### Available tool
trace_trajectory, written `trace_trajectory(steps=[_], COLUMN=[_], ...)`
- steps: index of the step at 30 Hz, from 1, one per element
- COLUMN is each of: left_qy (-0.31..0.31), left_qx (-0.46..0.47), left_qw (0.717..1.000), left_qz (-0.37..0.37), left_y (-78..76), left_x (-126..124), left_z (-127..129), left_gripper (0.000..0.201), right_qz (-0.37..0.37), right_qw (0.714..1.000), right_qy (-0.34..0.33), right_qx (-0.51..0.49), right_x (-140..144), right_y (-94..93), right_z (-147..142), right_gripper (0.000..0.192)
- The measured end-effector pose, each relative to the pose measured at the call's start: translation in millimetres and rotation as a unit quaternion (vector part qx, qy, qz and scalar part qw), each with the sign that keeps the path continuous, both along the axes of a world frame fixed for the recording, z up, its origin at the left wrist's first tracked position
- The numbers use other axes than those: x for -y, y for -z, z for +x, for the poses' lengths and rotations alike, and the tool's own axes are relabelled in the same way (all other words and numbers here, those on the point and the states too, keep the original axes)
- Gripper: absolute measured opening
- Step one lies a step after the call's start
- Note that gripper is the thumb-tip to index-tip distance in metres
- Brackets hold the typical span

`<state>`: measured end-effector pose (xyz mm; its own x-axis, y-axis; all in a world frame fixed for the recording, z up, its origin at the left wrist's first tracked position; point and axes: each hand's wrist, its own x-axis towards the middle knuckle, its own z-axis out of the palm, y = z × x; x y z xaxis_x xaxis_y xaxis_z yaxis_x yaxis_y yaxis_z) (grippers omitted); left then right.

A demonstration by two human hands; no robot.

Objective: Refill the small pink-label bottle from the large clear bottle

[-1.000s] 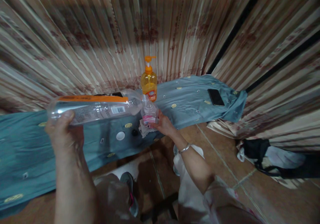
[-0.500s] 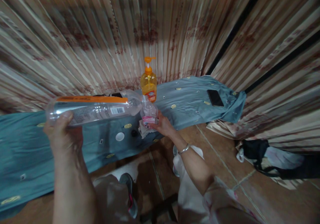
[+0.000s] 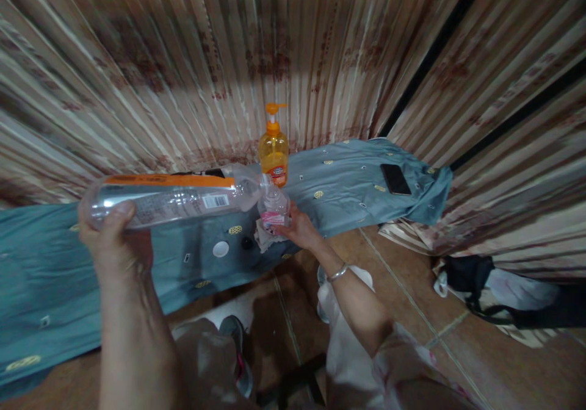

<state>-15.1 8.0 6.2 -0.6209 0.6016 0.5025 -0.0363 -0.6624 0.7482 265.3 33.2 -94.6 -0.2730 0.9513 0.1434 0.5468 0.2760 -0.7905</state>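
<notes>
My left hand (image 3: 112,239) is clenched around the base end of the large clear bottle (image 3: 174,199), thumb pressed against its side, and holds it up in the air above the blue cloth (image 3: 55,276). The bottle's long axis lies close to horizontal and runs left to right across the view: base at the left in my grip, neck and mouth pointing right. An orange band runs along its upper side, and a white label with a barcode faces me. The mouth meets the top of the small clear bottle (image 3: 273,207), which stands upright with its long axis vertical and carries a pink label low on its body. My right hand (image 3: 300,227) grasps this small bottle from the right side, fingers wrapped around its lower part; a thin bracelet (image 3: 337,272) sits on that wrist. I cannot tell whether liquid is passing between the two. Just under the small bottle lies a crumpled pale cloth (image 3: 263,239). On the blue cloth near it sit a white cap (image 3: 220,249) and a small dark cap (image 3: 247,243), apart from each other. An orange pump bottle (image 3: 273,151) stands upright just behind the small bottle, against the striped curtain (image 3: 183,62). A dark phone (image 3: 394,179) lies flat on the blue cloth, well to the right.
</notes>
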Motion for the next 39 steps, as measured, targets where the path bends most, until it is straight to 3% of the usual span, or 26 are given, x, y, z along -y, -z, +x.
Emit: trace_trajectory(steps=[16, 39], left_qy=[-0.043, -0.038], left_qx=[-0.001, 0.008], left_qw=[0.998, 0.999], left_qz=[-0.037, -0.029], left_y=[-3.7, -3.1], left_x=[0.6, 3.6], left_z=[2.6, 2.7], left_gripper=[0.032, 0.034], right_qz=[-0.01, 0.009], right_qw=[1.0, 1.0], right_qy=[-0.005, -0.007], right_qx=[-0.008, -0.023], right_x=[0.9, 0.1], right_y=[-2.2, 4.7], right_z=[-0.7, -1.3], right_gripper=[0.059, 0.06])
